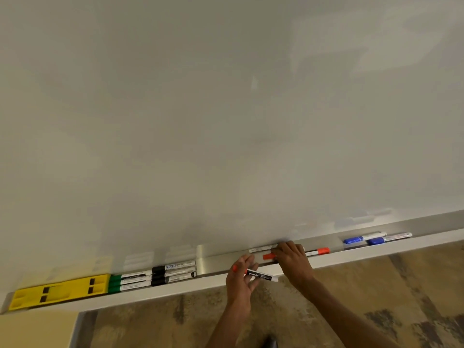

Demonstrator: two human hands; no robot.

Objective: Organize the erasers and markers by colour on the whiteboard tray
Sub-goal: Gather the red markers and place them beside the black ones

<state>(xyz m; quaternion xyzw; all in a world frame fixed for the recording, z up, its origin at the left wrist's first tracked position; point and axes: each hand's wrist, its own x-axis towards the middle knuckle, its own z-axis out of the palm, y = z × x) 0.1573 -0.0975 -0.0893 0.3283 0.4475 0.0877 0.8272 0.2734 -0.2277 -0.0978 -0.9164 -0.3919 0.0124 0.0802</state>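
Observation:
My left hand (241, 277) holds a red-capped marker (261, 276) just in front of the whiteboard tray (216, 262). My right hand (292, 257) reaches into the tray and rests on two red markers (269, 256); one more red marker (318, 252) lies just to its right. Two yellow erasers (60, 290) sit at the tray's left end, then three green markers (129, 281), then three black markers (174, 271). Two blue markers (376, 239) lie far right.
The blank whiteboard (226, 109) fills the upper view. Below the tray is patterned brown carpet (150, 327), with a yellow wall strip (35, 330) at lower left. A bare stretch of tray lies between the black markers and my hands.

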